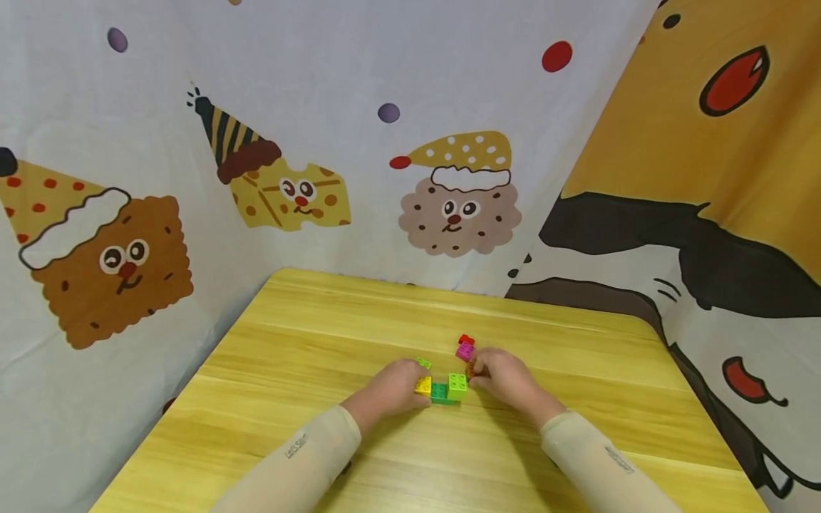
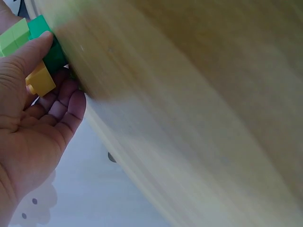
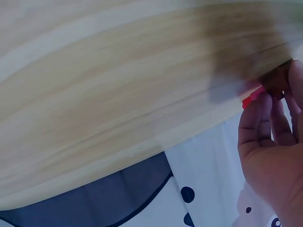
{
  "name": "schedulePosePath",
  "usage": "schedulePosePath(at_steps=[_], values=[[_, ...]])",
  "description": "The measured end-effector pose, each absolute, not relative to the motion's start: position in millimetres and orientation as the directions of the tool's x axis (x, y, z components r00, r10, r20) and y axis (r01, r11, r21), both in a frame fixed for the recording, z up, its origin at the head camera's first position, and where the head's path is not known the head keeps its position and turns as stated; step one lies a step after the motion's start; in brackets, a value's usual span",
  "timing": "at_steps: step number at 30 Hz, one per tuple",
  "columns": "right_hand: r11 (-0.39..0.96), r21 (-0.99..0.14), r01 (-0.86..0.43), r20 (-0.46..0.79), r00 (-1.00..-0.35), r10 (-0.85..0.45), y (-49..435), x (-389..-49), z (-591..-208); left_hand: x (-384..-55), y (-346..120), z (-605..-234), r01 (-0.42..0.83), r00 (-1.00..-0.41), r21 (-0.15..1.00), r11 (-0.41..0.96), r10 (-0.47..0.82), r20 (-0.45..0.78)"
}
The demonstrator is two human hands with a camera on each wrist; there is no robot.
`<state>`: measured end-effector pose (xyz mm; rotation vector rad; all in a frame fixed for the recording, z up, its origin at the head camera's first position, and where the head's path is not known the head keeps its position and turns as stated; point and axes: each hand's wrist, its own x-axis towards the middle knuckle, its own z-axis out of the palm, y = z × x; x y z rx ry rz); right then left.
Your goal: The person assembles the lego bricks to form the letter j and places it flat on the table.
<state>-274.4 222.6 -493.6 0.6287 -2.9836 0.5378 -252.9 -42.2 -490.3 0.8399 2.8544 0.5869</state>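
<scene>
While the left hand (image 1: 393, 389) grips the joined bricks (image 1: 439, 392), the right hand (image 1: 509, 379) pinches a brown brick (image 3: 276, 81)

As 12 o'clock points away from the person in the head view, the left fingers are clamped around the 9 o'clock end of the joined bricks; the left wrist view shows the thumb lying over them, the other fingers curled round the far side; the right fingers are closed on the brown brick, which lies between 1 and 2 o'clock from the joined bricks.

Along the joined bricks, a yellow brick (image 1: 423, 385) sits at 9 o'clock, a dark green brick (image 1: 439, 390) in the middle and a light green brick (image 1: 457, 386) at 3 o'clock; a small lime piece (image 1: 423, 363) shows at 12 o'clock from the yellow brick, partly hidden by the left hand; near 12 o'clock from the brown brick lies a magenta brick (image 1: 465, 351), with a red brick (image 1: 466, 339) just beyond it.

Farther out, the wood-grain counter (image 1: 321, 335) carries everything; pale sleeves (image 1: 301, 449) enter from 7 and 5 o'clock; a cartoon-printed cloth (image 1: 321, 71) hangs beyond, towards 12 o'clock.
</scene>
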Motion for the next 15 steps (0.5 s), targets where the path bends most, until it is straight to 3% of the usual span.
schedulePosePath(at_steps=[7, 15], values=[[0.879, -0.336, -0.337, 0.037, -0.938, -0.346, 224.8, -266.4, -487.5, -251.8, -42.3, -489.9, 0.504, -0.840, 0.393, 0.769, 0.542, 0.014], [0.813, -0.493, -0.311, 0.041, -0.941, -0.335, 220.2, -262.3, -457.0, -252.7, -43.2, -491.9, 0.505, -0.840, 0.386, 0.772, 0.543, 0.013]])
